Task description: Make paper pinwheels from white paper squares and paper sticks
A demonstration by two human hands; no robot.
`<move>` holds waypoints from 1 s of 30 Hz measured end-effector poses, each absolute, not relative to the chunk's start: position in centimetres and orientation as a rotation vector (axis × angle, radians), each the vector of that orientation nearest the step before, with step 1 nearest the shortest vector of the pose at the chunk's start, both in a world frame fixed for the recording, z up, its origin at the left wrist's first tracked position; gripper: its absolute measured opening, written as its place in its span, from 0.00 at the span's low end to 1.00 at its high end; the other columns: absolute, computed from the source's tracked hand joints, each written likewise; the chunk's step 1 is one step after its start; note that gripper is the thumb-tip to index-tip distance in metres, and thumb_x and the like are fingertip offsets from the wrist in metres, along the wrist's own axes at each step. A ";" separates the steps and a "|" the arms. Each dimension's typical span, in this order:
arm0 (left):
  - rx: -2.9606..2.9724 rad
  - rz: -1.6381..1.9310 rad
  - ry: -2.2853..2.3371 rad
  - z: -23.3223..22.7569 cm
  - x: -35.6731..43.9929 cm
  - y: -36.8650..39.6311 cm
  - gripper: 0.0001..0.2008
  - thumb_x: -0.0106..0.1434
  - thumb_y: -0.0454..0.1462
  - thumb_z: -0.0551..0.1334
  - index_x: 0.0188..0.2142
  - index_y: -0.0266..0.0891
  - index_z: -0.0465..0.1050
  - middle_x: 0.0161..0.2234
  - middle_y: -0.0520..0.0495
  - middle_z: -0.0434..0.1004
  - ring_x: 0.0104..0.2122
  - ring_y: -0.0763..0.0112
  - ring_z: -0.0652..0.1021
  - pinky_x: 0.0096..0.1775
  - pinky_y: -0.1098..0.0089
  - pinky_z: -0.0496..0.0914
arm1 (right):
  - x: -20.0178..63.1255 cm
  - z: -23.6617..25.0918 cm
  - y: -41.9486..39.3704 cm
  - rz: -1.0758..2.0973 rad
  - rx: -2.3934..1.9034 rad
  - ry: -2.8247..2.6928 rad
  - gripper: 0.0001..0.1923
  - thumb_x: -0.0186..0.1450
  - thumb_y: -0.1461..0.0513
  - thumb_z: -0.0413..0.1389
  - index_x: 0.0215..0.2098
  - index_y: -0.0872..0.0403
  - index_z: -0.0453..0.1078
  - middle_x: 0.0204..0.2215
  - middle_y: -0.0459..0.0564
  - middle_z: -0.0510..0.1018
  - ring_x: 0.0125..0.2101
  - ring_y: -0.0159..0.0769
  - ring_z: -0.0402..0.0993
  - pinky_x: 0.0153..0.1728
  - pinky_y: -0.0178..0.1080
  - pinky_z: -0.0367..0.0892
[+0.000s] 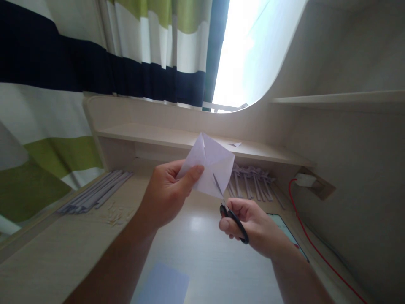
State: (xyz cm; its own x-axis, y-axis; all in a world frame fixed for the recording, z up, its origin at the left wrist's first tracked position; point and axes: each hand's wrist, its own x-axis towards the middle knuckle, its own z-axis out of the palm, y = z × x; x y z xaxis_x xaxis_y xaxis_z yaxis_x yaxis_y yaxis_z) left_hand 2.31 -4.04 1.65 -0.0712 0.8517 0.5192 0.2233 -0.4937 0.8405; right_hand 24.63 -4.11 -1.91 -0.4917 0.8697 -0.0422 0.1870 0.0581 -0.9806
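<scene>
While the left hand (167, 192) pinches a folded white paper (210, 166) up above the desk (63, 249), the right hand (253, 226), closed through black-handled scissors (232, 215), angles their blades into the paper's lower edge, where a loose pinch could let the cut wander or tear.

The left hand (167, 192) covers the lower left corner of the folded paper (209, 164), with only the thumb tip showing in front. The right hand (249, 223) hides most of the scissors' (232, 215) handle; the blades are thin against the paper. Both forearms run off the bottom edge. A blue sheet (164, 285) on the desk (63, 249) is cut by the same edge. A phone (284, 230) lies partly behind the right wrist. The small scraps (115, 215) are too small to tell apart.
</scene>
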 end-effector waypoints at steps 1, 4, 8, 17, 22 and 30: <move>1.698 1.607 1.153 1.7 2.3 -4.1 0.23 0.67 0.46 0.65 0.19 0.39 0.66 0.17 0.56 0.63 0.19 0.78 0.62 0.21 0.74 0.55 | 24.6 -1.9 -4.2 1.466 -1.070 -1.748 0.21 0.57 0.51 0.72 0.28 0.55 0.69 0.21 0.41 0.70 0.22 0.27 0.62 0.23 0.31 0.56; 1.704 1.608 1.150 1.6 2.3 -4.1 0.23 0.67 0.45 0.65 0.19 0.38 0.66 0.17 0.56 0.63 0.19 0.78 0.63 0.21 0.74 0.55 | 24.6 -1.8 -4.2 1.448 -1.089 -1.743 0.22 0.57 0.50 0.72 0.26 0.55 0.69 0.20 0.42 0.71 0.21 0.26 0.61 0.22 0.31 0.55; 1.699 1.610 1.154 1.6 2.4 -4.1 0.23 0.67 0.45 0.65 0.19 0.39 0.65 0.17 0.56 0.63 0.19 0.78 0.63 0.21 0.74 0.55 | 24.5 -1.7 -4.2 1.437 -1.078 -1.730 0.22 0.56 0.51 0.72 0.24 0.55 0.68 0.19 0.42 0.71 0.21 0.26 0.60 0.22 0.31 0.53; 1.705 1.606 1.152 1.7 2.3 -4.0 0.22 0.67 0.45 0.65 0.19 0.39 0.66 0.17 0.56 0.64 0.19 0.77 0.63 0.21 0.73 0.56 | 24.6 -1.6 -4.1 1.384 -1.084 -1.741 0.21 0.56 0.52 0.72 0.22 0.55 0.68 0.18 0.41 0.70 0.21 0.26 0.59 0.22 0.32 0.53; 1.696 1.606 1.155 1.7 2.3 -4.0 0.22 0.67 0.45 0.65 0.20 0.39 0.66 0.17 0.56 0.63 0.19 0.77 0.63 0.22 0.73 0.56 | 24.6 -1.7 -4.1 1.379 -1.095 -1.748 0.22 0.56 0.50 0.72 0.23 0.55 0.68 0.18 0.41 0.71 0.21 0.26 0.60 0.22 0.32 0.53; 1.703 1.593 1.171 1.8 2.2 -4.1 0.22 0.67 0.46 0.65 0.19 0.40 0.66 0.17 0.55 0.64 0.19 0.75 0.64 0.22 0.72 0.57 | 24.8 -1.9 -3.9 1.356 -1.090 -1.753 0.22 0.57 0.51 0.72 0.22 0.54 0.68 0.18 0.41 0.72 0.21 0.27 0.61 0.22 0.33 0.53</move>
